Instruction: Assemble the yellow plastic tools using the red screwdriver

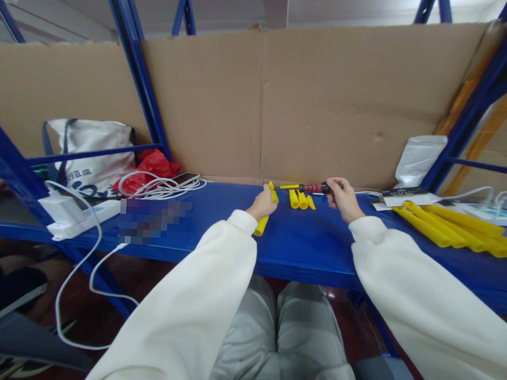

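Observation:
My left hand (pixel 263 203) is closed around a yellow tube (pixel 260 226), whose ends stick out above and below the fist. In my right hand (pixel 340 195) is a screwdriver (pixel 311 188) with a red and black handle, its thin shaft pointing left towards the tube's upper end. Whether the tip touches the tube I cannot tell. Between the hands, two short yellow tubes (pixel 302 202) lie side by side on the blue table (pixel 318 244), and a small pointed yellow piece (pixel 311 202) is beside them. Another yellow strip shows behind the shaft.
Several long yellow tubes (pixel 451 229) lie at the right by papers (pixel 410 199) and a white pouch (pixel 420 159). At the left are a cloth bag (pixel 96 148), a red plastic bag (pixel 155 165), coiled white cable (pixel 164 188) and a power strip (pixel 84 219). Cardboard (pixel 317 108) walls the back.

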Demonstrator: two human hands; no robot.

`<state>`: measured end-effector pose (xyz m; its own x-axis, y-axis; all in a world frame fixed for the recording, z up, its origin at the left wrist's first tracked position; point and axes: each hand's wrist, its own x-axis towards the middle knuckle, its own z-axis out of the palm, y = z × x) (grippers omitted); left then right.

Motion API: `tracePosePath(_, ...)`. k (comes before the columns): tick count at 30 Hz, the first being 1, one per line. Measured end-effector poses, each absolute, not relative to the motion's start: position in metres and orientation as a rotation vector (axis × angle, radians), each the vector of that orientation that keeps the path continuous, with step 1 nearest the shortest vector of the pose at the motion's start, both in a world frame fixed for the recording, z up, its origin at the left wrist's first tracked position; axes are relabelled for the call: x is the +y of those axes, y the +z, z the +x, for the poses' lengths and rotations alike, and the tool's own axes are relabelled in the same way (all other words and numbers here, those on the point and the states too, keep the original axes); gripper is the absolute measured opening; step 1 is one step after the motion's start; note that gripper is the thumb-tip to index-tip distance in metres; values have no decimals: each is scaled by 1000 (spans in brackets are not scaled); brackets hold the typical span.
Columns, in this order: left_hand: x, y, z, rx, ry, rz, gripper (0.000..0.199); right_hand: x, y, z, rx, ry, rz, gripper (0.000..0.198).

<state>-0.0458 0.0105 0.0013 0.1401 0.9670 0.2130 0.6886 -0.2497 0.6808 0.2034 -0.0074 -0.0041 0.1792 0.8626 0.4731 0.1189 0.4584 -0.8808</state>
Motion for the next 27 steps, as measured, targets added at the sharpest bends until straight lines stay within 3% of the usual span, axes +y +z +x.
tracePosePath(10,8,3,-44,1642,792,2079,43,-10,-3,199,-1197,682,-989,66)
tracePosePath(16,11,2,-45,1639,777,2096,43,-9,-5,201,-1233,674,-1027,56)
tracePosePath(27,7,4,-45,1624,776,2082,44,-9,-4,201,-1243,699,-1070,59)
